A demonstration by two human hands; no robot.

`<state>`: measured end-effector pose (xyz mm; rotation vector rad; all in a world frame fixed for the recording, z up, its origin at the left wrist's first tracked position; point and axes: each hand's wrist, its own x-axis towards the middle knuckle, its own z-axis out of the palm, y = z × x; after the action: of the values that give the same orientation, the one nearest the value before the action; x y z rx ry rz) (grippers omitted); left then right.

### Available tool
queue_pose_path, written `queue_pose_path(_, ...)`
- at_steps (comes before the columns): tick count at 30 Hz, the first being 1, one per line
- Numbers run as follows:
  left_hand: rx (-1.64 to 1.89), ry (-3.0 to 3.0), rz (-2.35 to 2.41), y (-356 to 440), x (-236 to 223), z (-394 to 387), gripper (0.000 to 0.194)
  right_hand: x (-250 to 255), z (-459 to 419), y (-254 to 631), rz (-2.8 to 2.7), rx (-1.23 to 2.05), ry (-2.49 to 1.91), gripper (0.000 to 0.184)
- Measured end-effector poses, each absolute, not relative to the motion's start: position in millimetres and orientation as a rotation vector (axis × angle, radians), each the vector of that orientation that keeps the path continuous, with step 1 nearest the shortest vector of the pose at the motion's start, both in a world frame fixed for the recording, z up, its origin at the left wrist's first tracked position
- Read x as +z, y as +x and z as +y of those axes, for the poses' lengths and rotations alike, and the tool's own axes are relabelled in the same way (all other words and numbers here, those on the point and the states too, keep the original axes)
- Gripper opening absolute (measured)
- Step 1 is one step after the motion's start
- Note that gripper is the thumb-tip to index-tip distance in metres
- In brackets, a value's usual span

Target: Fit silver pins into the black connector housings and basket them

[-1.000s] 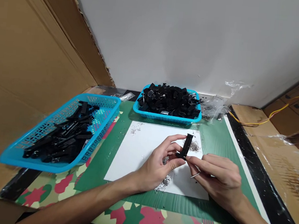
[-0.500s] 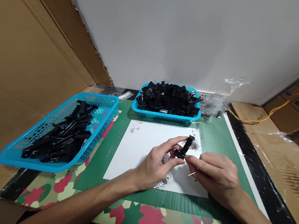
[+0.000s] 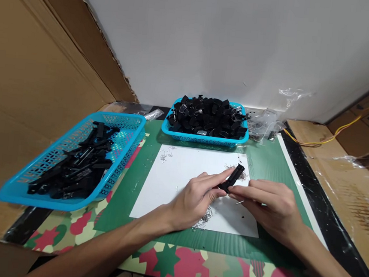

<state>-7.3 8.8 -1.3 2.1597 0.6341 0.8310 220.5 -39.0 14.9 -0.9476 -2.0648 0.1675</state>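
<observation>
Between the fingers and thumb of my left hand (image 3: 198, 200) is a black plastic part (image 3: 234, 176), long and narrow, tilted with its far end up and to the right. My right hand (image 3: 270, 206) is closed, its thumb and forefinger at the near end of that part. A thin metal rod (image 3: 240, 202) sticks out from under the right fingers; the rest of it is hidden in the hand. Beneath both hands lies a white sheet (image 3: 164, 184) with small metal pieces (image 3: 205, 218) heaped by my left wrist and another small heap (image 3: 230, 166) behind the black part.
A blue basket (image 3: 125, 168) of long black parts stands at the left. Another blue basket (image 3: 204, 139), heaped with black pieces, is at the back by the wall. Clear plastic bags (image 3: 265, 124) and a yellow cable (image 3: 336, 133) lie at the back right. Cardboard (image 3: 44, 44) borders the left side.
The black part has turned in my left hand and now shows a longer, straighter side. My right fingers have closed in on its near end, and less of the metal rod shows.
</observation>
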Motion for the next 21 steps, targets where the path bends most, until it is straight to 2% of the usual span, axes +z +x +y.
queue_pose_path(7, 0.712, 2.064, 0.638, -6, 7, 9, 0.042, 17, -38, 232, -2.101, 0.201, -0.956, 0.014)
queue_pose_path(12, 0.746, 2.287, 0.782, -8, 8, 15, 0.047, 12, -35, 240, -2.168, 0.583, -1.182, 0.017)
queue_pose_path(17, 0.721, 2.417, 0.730, -9, 3, 18, 0.020, 12, -34, 237, -2.183, 0.750, -1.278, 0.018)
queue_pose_path(21, 0.709, 2.404, 0.710, -8, 1, 18, 0.015, 16, -33, 235, -2.227, 0.682, -1.269, 0.017)
